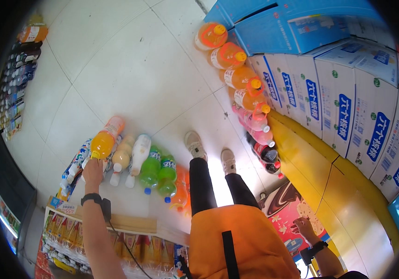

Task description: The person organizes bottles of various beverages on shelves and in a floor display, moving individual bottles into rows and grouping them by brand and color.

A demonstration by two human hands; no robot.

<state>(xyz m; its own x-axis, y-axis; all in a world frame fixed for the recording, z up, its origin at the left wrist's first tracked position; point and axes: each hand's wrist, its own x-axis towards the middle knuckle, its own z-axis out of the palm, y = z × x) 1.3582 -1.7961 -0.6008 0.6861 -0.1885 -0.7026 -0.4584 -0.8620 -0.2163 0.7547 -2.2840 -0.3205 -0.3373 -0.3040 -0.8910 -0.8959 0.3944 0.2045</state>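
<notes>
My left hand [93, 174] grips the yellow neck of a large bottle of orange drink [108, 134], which is tilted above a row of bottles. Beside it are a bottle of beige drink [123, 153], a white bottle [140, 153] and two green soda bottles [150, 166] with blue caps. Bottles with a blue and white pattern [79, 160] lie partly behind my left hand. My right hand [304, 227] hangs empty at the right, fingers loosely bent and apart, in front of a pink printed panel [283, 223].
Along the yellow base [311, 174] stands a row of orange [241, 78], pink [255, 127] and dark [265, 153] bottles. White cartons [345, 115] and blue cartons [265, 31] are stacked behind. More bottles [22, 73] line the far left. A shelf of packaged drinks [147, 246] is below.
</notes>
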